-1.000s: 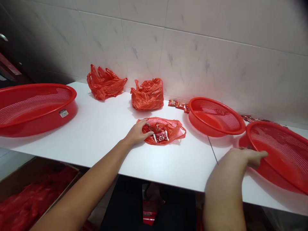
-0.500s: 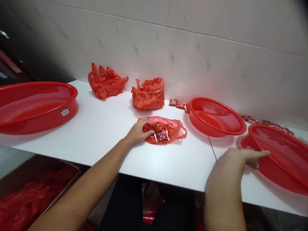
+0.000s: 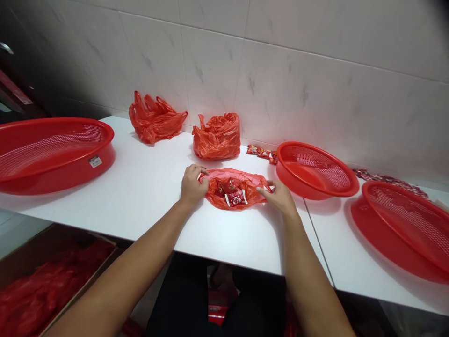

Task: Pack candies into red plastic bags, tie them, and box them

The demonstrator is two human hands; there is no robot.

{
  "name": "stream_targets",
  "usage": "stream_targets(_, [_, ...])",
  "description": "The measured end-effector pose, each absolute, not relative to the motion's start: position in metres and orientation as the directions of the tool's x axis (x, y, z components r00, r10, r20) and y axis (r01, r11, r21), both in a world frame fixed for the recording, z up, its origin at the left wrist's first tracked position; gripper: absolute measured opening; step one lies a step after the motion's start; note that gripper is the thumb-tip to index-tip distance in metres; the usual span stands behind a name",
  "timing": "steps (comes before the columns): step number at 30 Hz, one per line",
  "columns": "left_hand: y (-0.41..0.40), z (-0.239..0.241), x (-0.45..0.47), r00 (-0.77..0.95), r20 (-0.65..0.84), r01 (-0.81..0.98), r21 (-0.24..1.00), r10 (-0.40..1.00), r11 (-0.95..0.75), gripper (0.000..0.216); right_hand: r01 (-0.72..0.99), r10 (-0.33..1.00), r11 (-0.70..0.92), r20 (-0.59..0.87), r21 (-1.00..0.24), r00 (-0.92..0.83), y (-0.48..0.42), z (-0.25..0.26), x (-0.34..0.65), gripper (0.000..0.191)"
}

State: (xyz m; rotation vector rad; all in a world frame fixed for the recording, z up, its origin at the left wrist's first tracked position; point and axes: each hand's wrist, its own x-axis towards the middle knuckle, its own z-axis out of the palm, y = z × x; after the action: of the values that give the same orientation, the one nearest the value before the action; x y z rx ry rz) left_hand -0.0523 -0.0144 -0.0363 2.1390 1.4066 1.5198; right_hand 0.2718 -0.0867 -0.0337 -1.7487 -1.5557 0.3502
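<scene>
A red plastic bag (image 3: 253,183) lies on the white table with its mouth spread wide. Inside it sit a few small red wrapped packets (image 3: 236,198), the front one with white ends and a round white print. My left hand (image 3: 193,184) is closed on the bag's left end, thumb toward the front. At the opposite end, my right hand (image 3: 278,195) pinches the handle between thumb and fingers. The bag stays on the tabletop between both hands.
Two bunched red bags, left (image 3: 154,119) and middle (image 3: 217,136), stand by the wall. Small packets (image 3: 258,152) lie beside a round red basket (image 3: 308,191). Larger red baskets stand right (image 3: 389,234) and left (image 3: 56,180). A box of red bags (image 3: 38,285) is below.
My right hand has come left from beside the right basket to the bag's right handle. My left hand has shifted left, from the bag's opening to its left end.
</scene>
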Motion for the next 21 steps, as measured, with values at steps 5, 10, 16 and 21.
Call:
stream_targets(5, [-0.010, -0.044, -0.053, 0.078, 0.568, 0.711, 0.544, 0.819, -0.445, 0.016, 0.626, 0.936, 0.001, 0.220, -0.780, 0.274, -0.088, -0.040, 0.279, 0.039])
stream_targets(10, [-0.009, -0.046, -0.059, 0.022, 0.372, 0.752, 0.605, 0.928, -0.260, 0.036, 0.446, 0.888, 0.127, 0.302, -0.886, 0.347, -0.085, -0.039, 0.277, 0.042])
stream_targets(16, [-0.012, -0.040, -0.061, -0.022, 0.323, 0.665, 0.711, 0.946, -0.228, 0.038, 0.136, 0.857, 0.347, 0.372, -0.928, 0.356, -0.080, -0.039, 0.281, 0.041])
stream_targets(21, [-0.015, -0.026, -0.055, -0.017, 0.138, 0.220, 0.967, 0.990, -0.131, 0.030, -0.176, 0.830, 0.509, 0.425, -0.843, 0.361, -0.082, -0.039, 0.290, 0.028])
